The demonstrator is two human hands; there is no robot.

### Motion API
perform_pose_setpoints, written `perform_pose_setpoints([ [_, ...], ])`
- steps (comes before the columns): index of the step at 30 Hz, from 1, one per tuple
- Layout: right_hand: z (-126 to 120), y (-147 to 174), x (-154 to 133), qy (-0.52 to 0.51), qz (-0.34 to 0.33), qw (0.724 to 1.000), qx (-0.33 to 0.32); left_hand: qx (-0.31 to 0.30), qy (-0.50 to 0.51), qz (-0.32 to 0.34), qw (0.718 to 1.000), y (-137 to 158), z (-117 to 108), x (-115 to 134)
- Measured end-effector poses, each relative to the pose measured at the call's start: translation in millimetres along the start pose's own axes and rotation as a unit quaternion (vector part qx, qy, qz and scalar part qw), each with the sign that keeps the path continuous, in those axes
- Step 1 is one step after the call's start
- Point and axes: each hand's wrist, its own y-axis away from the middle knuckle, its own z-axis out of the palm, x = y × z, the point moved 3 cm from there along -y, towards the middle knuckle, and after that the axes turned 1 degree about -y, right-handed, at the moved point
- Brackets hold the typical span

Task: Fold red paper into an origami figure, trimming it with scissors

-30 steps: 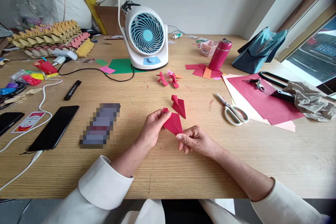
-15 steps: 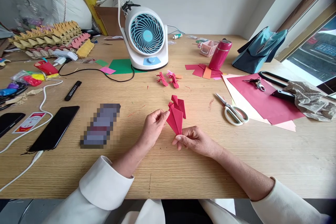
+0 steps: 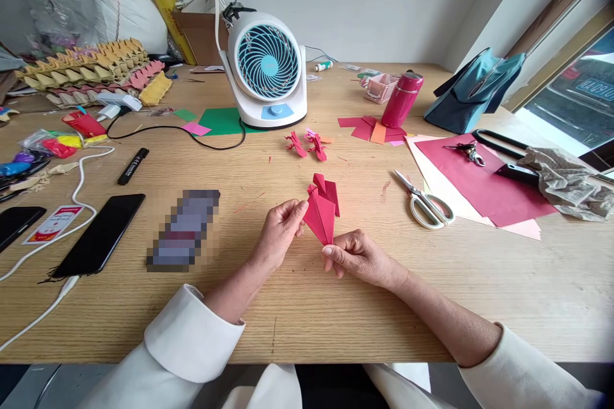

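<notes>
A folded piece of red origami paper (image 3: 320,214) is held between my two hands above the table, its narrow point toward me. My left hand (image 3: 282,230) pinches its upper left edge between thumb and fingers. At the bottom tip, my right hand (image 3: 362,257) grips it the same way. Just behind lies another folded red paper piece (image 3: 330,192), partly hidden by the held one. Farther back, two small red folded paper figures (image 3: 296,144) (image 3: 316,147) stand on the wooden table (image 3: 336,326).
White-handled scissors (image 3: 426,204) lie to the right, beside red paper sheets (image 3: 484,179) with keys on top. A white fan (image 3: 268,70) and a red thermos (image 3: 403,100) stand at the back. On the left are phones (image 3: 98,236) and a black marker (image 3: 133,166).
The held paper has turned slightly, showing its centre crease more plainly. My left fingers have shifted a little along its edge; my right hand keeps its hold on the tip.
</notes>
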Motion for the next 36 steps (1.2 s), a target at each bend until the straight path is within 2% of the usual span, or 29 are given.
perform_pose_setpoints([
  [5,0,0,0,0.008,-0.009,1.0,0.01,-0.02,-0.025,0.0,0.999,1,1,0],
  [10,3,0,-1,0.003,0.0,1.0,-0.004,-0.059,0.049,-0.06,0.995,5,9,-1],
  [20,3,0,-5,0.013,-0.009,1.0,-0.019,-0.022,0.082,-0.096,0.992,5,7,-4],
  [23,-5,0,-6,0.024,-0.031,0.999,0.028,-0.016,0.079,-0.098,0.992,4,6,-4],
  [28,-24,1,-9,0.068,-0.103,0.973,0.197,-0.033,0.054,-0.104,0.993,5,7,-6],
  [30,-27,1,-12,0.106,-0.138,0.961,0.214,-0.043,0.046,-0.114,0.991,6,8,-7],
  [36,-25,3,-17,0.195,-0.193,0.943,0.186,-0.082,0.003,-0.097,0.992,7,10,-9],
])
